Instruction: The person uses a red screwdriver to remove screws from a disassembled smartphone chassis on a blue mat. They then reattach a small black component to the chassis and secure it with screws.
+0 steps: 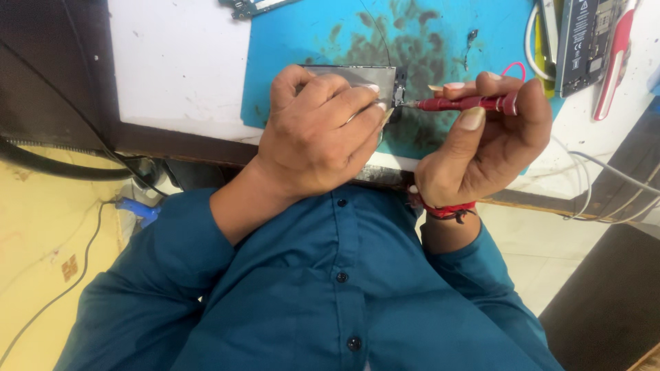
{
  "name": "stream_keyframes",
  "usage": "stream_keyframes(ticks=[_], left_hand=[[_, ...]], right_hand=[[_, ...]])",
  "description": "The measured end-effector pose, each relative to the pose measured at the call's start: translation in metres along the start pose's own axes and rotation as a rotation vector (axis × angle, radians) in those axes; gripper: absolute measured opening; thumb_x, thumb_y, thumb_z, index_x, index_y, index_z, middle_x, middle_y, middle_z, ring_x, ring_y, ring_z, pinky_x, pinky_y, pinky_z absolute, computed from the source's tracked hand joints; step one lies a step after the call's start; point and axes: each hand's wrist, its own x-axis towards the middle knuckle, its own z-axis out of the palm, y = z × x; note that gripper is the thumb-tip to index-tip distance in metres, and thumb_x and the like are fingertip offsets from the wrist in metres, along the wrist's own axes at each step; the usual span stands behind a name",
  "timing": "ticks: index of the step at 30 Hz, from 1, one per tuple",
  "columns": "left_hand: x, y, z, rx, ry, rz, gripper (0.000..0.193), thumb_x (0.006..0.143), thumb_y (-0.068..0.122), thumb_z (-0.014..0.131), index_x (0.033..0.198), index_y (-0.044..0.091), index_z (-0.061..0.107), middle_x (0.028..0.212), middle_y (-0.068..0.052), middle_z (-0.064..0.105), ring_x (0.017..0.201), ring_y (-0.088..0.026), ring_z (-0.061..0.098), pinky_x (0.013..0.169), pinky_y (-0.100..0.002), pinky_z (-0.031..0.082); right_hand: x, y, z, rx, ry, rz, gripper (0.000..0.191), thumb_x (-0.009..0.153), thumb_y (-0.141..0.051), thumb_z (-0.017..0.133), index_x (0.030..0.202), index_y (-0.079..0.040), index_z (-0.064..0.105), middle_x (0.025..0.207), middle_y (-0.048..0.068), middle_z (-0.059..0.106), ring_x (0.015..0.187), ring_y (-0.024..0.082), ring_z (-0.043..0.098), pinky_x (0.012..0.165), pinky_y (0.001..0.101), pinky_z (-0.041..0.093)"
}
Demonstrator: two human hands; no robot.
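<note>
— Teal shirt (330, 309) fills the near part of the view, buttons running down the middle; both forearms rise out of it toward the bench. What sits between the hands?

— Start at the phone body (371, 77), a flat grey slab lying on the blue work mat (289, 62). Its long axis runs left to right, and only its far edge and right end show past the knuckles.

— Which hand has it?

— The left hand (320, 134) is curled down over it, fingers folded across the top and thumb side tucked under, pinning it to the mat. That hand covers most of the slab.

— And the other?

— The right hand (485, 141) pinches a red screwdriver (467, 103) between thumb and forefinger, the remaining fingers curled beneath the handle. The tool also lies left to right, nearly in line with the phone's length, and its tip meets the dark corner piece at the phone's right end (400, 86).

— So the working point is on the right?

— Yes, just beside the left fingertips and at the end of the driver; the right hand is the nearer one to it through the tool.

— Further out?

— Dark smudges stain the mat behind the phone. At far right lie a flat black battery (581, 41) and a red and white tool (615, 62), well apart from both hands. A white tabletop (179, 62) lies left of the mat
</note>
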Motion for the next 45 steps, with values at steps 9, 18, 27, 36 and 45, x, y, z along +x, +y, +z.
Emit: stream_keyframes(ticks=[9, 18, 27, 36, 45], left_hand=[[-0.001, 0.001, 0.001, -0.012, 0.009, -0.006, 0.013, 0.096, 0.013, 0.076, 0.108, 0.009, 0.076, 0.120, -0.003, 0.071, 0.108, -0.019, 0.063, 0.101, -0.040, 0.039], [-0.003, -0.001, 0.002, -0.032, 0.014, 0.001, 0.011, 0.095, 0.014, 0.074, 0.104, 0.007, 0.075, 0.118, -0.006, 0.072, 0.108, -0.020, 0.064, 0.101, -0.041, 0.039], [-0.004, -0.001, 0.001, -0.007, 0.021, 0.004, 0.011, 0.100, 0.014, 0.075, 0.107, 0.007, 0.075, 0.119, -0.003, 0.071, 0.109, -0.018, 0.063, 0.102, -0.040, 0.037], [-0.004, -0.001, -0.001, -0.020, -0.016, -0.009, 0.019, 0.098, 0.014, 0.076, 0.117, 0.008, 0.077, 0.122, -0.001, 0.069, 0.110, -0.018, 0.061, 0.103, -0.040, 0.036], [-0.002, 0.001, -0.001, -0.033, 0.010, -0.017, 0.020, 0.099, 0.012, 0.077, 0.118, 0.008, 0.077, 0.119, 0.000, 0.070, 0.108, -0.018, 0.062, 0.102, -0.040, 0.037]], right_hand=[[0.001, 0.002, -0.001, -0.056, -0.062, -0.070, 0.046, 0.120, -0.002, 0.051, 0.161, -0.019, 0.037, 0.136, 0.011, 0.057, 0.099, 0.019, 0.064, 0.090, 0.0337, 0.061], [0.023, -0.006, 0.003, -0.356, -0.168, -0.531, 0.046, 0.095, -0.012, 0.073, 0.136, -0.017, 0.053, 0.115, 0.009, 0.051, 0.096, 0.029, 0.053, 0.085, 0.0435, 0.057], [0.017, -0.005, 0.006, -0.120, -0.202, -0.204, 0.031, 0.113, -0.014, 0.058, 0.143, -0.021, 0.055, 0.137, 0.010, 0.059, 0.105, 0.026, 0.066, 0.090, 0.0414, 0.061], [0.017, -0.004, 0.011, -0.108, -0.183, -0.204, 0.037, 0.117, -0.009, 0.047, 0.150, -0.023, 0.049, 0.148, 0.013, 0.050, 0.105, 0.023, 0.065, 0.086, 0.0330, 0.060], [0.007, -0.001, 0.007, -0.037, -0.083, -0.039, 0.044, 0.121, -0.001, 0.048, 0.160, -0.019, 0.036, 0.144, 0.009, 0.053, 0.108, 0.017, 0.061, 0.099, 0.0327, 0.057]])
